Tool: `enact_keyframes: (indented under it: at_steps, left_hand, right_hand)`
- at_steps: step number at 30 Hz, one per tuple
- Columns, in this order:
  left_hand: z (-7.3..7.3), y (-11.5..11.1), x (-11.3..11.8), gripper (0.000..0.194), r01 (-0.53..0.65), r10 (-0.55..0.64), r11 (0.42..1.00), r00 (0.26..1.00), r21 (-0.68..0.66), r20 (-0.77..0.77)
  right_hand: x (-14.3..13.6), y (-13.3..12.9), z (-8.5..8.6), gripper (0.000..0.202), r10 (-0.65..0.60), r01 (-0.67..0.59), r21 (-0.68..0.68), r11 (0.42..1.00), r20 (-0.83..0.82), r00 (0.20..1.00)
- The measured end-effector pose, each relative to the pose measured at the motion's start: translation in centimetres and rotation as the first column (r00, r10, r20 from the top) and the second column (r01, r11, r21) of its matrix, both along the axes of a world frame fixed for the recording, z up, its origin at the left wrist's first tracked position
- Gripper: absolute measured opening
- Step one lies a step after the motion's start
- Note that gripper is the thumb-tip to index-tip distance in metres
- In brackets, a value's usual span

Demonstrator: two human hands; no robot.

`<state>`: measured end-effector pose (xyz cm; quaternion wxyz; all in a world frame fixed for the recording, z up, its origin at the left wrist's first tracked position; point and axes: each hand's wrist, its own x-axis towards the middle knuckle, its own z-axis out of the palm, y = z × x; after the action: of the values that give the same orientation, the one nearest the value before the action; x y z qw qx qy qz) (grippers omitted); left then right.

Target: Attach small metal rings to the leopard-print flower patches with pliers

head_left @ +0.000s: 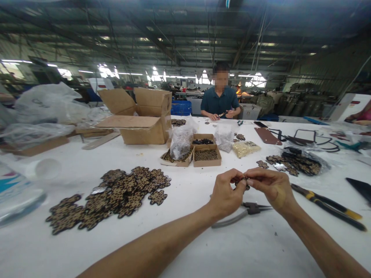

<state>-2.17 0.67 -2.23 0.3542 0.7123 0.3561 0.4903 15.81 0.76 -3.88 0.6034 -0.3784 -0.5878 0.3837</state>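
My left hand (227, 193) and my right hand (271, 189) meet above the white table, right of the middle. Between their fingertips they pinch a small dark patterned piece (244, 184), mostly covered by the fingers. Beneath the hands lies a pair of grey-handled pliers (253, 208), partly hidden by my left hand. Yellow-and-black pliers (327, 204) rest to the right of my right hand. A large pile of leopard-patterned flower-shaped pieces (124, 193) spreads over the left part of the table.
Small cardboard trays of metal bits (206, 155) stand mid-table, beside a plastic bag of pale bits (245, 149). An open cardboard box (145, 129) is behind left. More patterned pieces (304, 164) lie at right. Across the table, a person (220, 101) handles a small object.
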Motion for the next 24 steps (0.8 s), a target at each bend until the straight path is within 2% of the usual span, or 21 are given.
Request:
enact_keyframes:
  at_steps: [2,4,8,11,17,20,24]
  left_hand:
    - [0.1,0.0,0.1,0.009,0.011,-0.009,0.999,0.999,-0.049,0.042]
    - [0.1,0.2,0.3,0.009,0.063,-0.042,0.986,0.989,-0.152,0.14]
    - [-0.1,0.4,0.8,0.02,0.213,-0.053,0.899,0.921,-0.384,0.386]
    - [-0.3,0.5,1.1,0.028,0.233,0.004,0.86,0.887,-0.454,0.463]
    - [-0.6,0.6,1.2,0.032,0.241,0.056,0.842,0.851,-0.483,0.523]
    - [-0.8,0.8,1.1,0.03,0.21,0.069,0.861,0.854,-0.463,0.516]
    - [-0.9,1.0,0.8,0.024,0.148,0.024,0.914,0.91,-0.379,0.414]
  right_hand:
    - [-0.1,-0.1,0.1,0.021,-0.003,0.003,0.009,1.0,-0.004,1.0]
    - [-0.3,-0.2,0.3,0.02,-0.009,0.009,0.02,1.0,-0.005,1.0]
    - [-0.6,-0.4,0.5,0.018,-0.028,0.028,0.028,0.999,-0.001,1.0]
    - [-0.7,-0.5,0.5,0.017,-0.042,0.042,0.039,0.998,-0.009,0.999]
    - [-0.7,-0.6,0.4,0.016,-0.054,0.053,0.035,0.998,0.012,0.998]
    - [-0.7,-0.5,0.1,0.018,-0.033,0.033,0.03,0.999,0.0,0.999]
    - [-0.6,-0.2,-0.4,0.02,-0.014,0.015,0.029,0.999,-0.02,1.0]
